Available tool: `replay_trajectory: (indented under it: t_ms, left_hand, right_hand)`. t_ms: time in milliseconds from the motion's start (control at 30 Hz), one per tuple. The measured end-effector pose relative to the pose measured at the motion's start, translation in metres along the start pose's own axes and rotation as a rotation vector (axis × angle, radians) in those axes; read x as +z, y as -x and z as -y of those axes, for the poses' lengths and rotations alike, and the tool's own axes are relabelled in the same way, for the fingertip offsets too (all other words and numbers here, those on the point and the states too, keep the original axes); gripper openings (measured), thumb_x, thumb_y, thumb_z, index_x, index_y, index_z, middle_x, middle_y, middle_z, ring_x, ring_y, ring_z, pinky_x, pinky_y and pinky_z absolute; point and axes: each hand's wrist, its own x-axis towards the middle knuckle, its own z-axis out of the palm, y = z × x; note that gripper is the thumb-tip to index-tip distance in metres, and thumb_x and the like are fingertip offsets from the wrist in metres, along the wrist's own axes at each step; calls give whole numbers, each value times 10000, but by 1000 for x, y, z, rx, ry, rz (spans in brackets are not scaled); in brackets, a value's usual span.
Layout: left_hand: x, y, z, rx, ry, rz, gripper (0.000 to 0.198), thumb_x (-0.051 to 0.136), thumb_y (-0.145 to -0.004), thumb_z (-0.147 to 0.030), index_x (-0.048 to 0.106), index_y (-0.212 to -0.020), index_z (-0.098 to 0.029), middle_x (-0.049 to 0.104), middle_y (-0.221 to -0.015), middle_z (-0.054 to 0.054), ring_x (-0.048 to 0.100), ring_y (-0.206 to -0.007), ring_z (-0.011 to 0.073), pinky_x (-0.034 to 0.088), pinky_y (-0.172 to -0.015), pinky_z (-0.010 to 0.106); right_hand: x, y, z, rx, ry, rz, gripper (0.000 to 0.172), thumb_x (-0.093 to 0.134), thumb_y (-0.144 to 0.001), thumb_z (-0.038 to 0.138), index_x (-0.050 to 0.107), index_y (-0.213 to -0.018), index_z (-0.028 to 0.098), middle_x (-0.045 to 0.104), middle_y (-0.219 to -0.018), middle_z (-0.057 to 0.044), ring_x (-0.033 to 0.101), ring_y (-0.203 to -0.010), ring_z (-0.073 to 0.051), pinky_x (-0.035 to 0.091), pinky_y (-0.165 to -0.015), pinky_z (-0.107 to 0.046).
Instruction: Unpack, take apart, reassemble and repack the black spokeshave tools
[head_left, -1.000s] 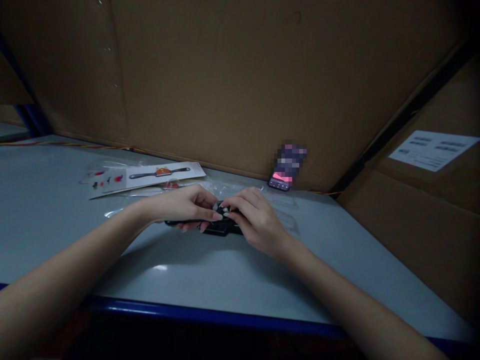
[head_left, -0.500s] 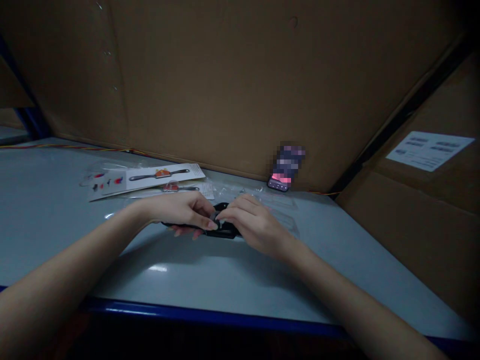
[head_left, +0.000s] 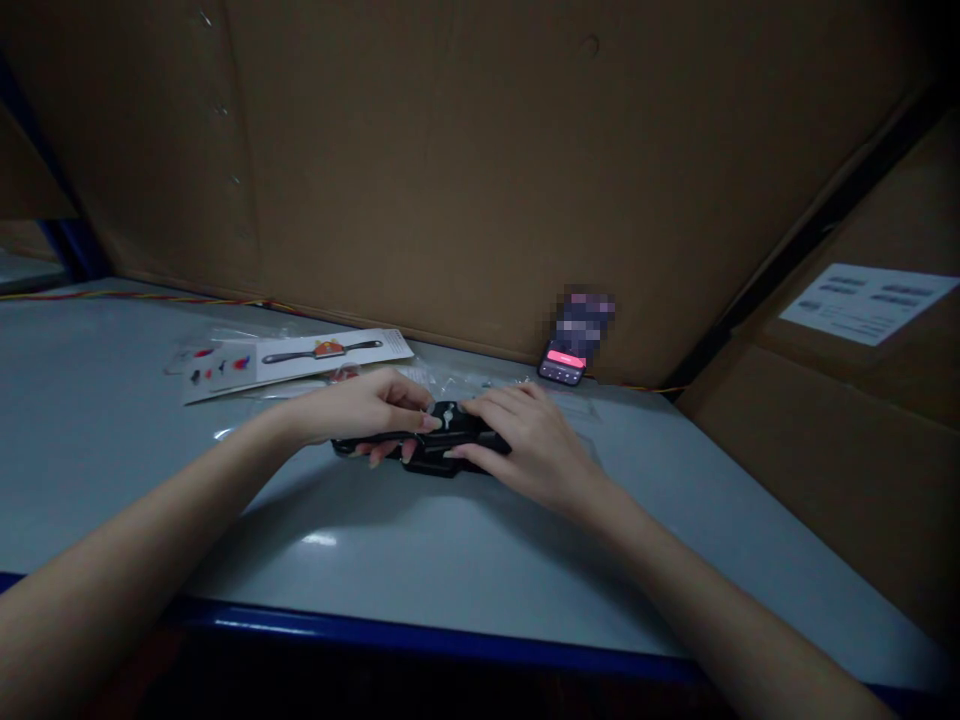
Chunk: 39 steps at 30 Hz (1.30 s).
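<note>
A long black strap-like object (head_left: 442, 443) lies low over the grey table (head_left: 450, 560), near its middle. My left hand (head_left: 367, 408) is closed around its left part, thumb and fingers pinching it. My right hand (head_left: 525, 445) grips its right part, fingers curled over the top. The two hands meet at a small pale piece on the black object. The light is dim and the object's details are hard to make out.
Printed cards (head_left: 300, 355) and clear plastic bags (head_left: 480, 385) lie just behind the hands. A phone (head_left: 574, 345) leans on the cardboard wall (head_left: 465, 160) at the back. A labelled cardboard box (head_left: 847, 400) stands at the right. The table's blue edge (head_left: 420, 632) runs close to me.
My right hand has slid slightly right along the black object, uncovering more of its middle. My left hand stays put.
</note>
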Motion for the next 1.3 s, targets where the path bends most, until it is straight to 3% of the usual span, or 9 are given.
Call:
replay_trajectory:
  t_ms: [100,200,267,400,633,1000,1133,1300]
  left_hand:
    - [0,0,0,8,-3,13,255,521,-797,-409,566,-746,-163,615,-624,12,474,-368,65,278,-298,148]
    - [1,-1,0,2,8,17,258,524,-797,-412,564,-750,-161,609,-614,9,476,-370,65,290,-301,146]
    - [2,-2,-2,3,23,21,259,534,-790,-412,563,-753,-157,603,-605,6,470,-367,62,297,-304,145]
    - [4,-2,-3,4,26,35,268,545,-785,-413,563,-774,-146,601,-603,4,465,-362,56,301,-306,144]
    - [4,-4,-1,10,25,41,255,544,-791,-396,563,-777,-142,600,-590,-4,473,-364,58,297,-311,152]
    - [3,-3,-2,-49,16,57,278,566,-774,-396,569,-692,-130,599,-569,1,452,-361,50,296,-321,157]
    - [3,-2,-2,-26,-10,-5,299,555,-779,-409,577,-668,-132,591,-563,-4,442,-358,52,280,-314,165]
    - [6,-3,-1,-47,-21,-23,302,559,-774,-410,562,-640,-139,587,-551,-5,447,-354,58,286,-311,171]
  right_hand:
    - [1,1,0,22,-70,-5,351,558,-793,444,570,-1021,178,651,-965,-67,571,-882,-214,376,-774,-362]
    - [2,1,2,22,-104,-11,541,575,-774,449,453,-1221,170,606,-1125,-96,556,-987,-233,389,-807,-378]
    - [3,1,5,10,-103,10,581,551,-797,432,389,-1286,163,585,-1167,-104,548,-1015,-238,400,-819,-383]
    - [5,0,7,10,-87,18,475,510,-834,395,454,-1234,147,624,-1056,-94,573,-940,-231,433,-791,-370]
    - [4,1,7,13,-76,-4,450,518,-830,366,480,-1204,120,636,-965,-97,579,-813,-208,458,-730,-349]
    - [7,3,11,23,-102,-13,444,492,-841,394,474,-1210,147,628,-1037,-102,583,-926,-227,465,-775,-364]
    - [1,2,5,-12,-107,-30,559,535,-803,452,421,-1259,150,599,-1112,-108,566,-956,-225,454,-791,-361]
    - [-4,0,-7,-139,43,-105,323,480,-861,367,550,-1107,169,618,-1042,-85,544,-929,-204,408,-775,-345]
